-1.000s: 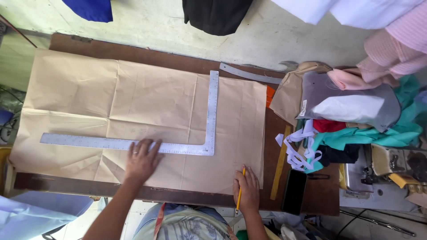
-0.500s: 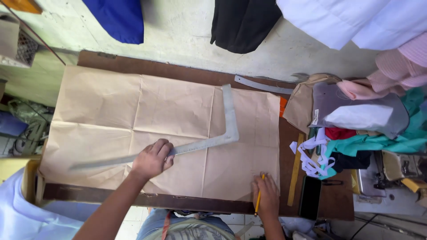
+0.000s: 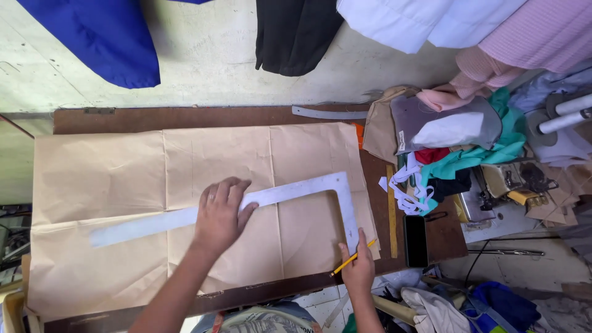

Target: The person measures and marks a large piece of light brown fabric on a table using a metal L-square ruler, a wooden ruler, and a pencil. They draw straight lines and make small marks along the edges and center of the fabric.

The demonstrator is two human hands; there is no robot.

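Observation:
A large sheet of brown paper (image 3: 123,166) covers most of a dark wooden table (image 3: 185,116). A metal L-shaped square ruler (image 3: 296,190) lies on the paper, its long arm slanting down to the left and its short arm pointing toward me on the right. My left hand (image 3: 220,213) presses flat on the long arm. My right hand (image 3: 357,266) holds a yellow pencil (image 3: 351,259) and touches the tip of the short arm near the paper's front right corner.
A curved grey ruler (image 3: 327,113) lies at the table's back edge. A wooden straight ruler (image 3: 391,209) and a black phone (image 3: 415,240) lie right of the paper. Heaped fabrics (image 3: 456,142) fill the right side. Garments (image 3: 296,31) hang on the wall behind.
The L-square has been turned over and rotated, so its short arm now points toward me instead of away. My right hand moved onto the short arm's tip. The view shifted.

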